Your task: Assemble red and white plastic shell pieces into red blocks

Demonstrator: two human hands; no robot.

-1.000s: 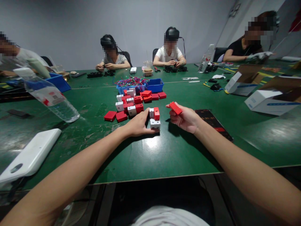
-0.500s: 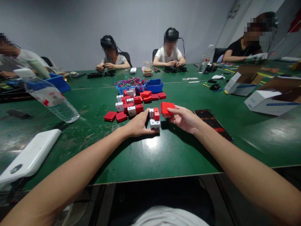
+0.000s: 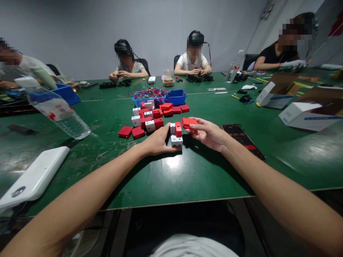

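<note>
My left hand (image 3: 158, 141) is closed around a small stack of white and red blocks (image 3: 176, 141) that stands on the green table. One red block sits upright in its top layer beside a white one. Between the thumb and fingers of my right hand (image 3: 210, 134) is a flat red block (image 3: 189, 123), raised just right of the stack and apart from it. Beyond my left hand lies a group of red and white blocks (image 3: 150, 125), some piled together. Two flat red blocks (image 3: 125, 132) rest at its near left.
Behind the blocks stand blue bins (image 3: 177, 97), one heaped with coloured wires (image 3: 150, 93). A phone (image 3: 242, 141) lies by my right forearm. To the left are a tilted water bottle (image 3: 57, 109) and a white power bank (image 3: 34, 178). Open cartons (image 3: 308, 116) stand right; several people sit around.
My right hand has turned the red block flatter and brought it slightly left, toward the stack. My left hand and its stack stay in place.
</note>
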